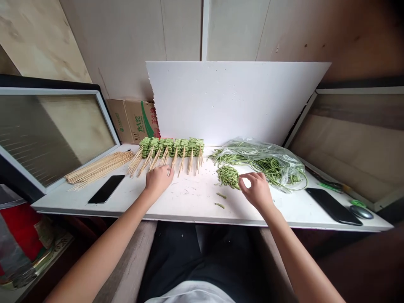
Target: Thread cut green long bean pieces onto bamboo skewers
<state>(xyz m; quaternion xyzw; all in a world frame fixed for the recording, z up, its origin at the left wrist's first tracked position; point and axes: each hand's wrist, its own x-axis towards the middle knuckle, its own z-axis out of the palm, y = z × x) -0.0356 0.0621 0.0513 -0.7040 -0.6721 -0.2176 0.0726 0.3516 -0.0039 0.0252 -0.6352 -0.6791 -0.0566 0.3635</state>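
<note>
Bundles of skewered green bean pieces lie in a row at the back of the white table, their wooden sticks pointing toward me. My left hand is at the near ends of the sticks, fingers curled with thumb and fingertips close together; whatever it may hold is too small to make out. At the right edge of a pile of cut bean pieces, my right hand has its thumb and forefinger brought together at the pile. Two loose bean pieces lie in front of the pile.
Loose skewers and a phone lie at left. Long beans in a clear plastic bag are behind my right hand. A black phone and a mouse sit at far right. A white board stands behind.
</note>
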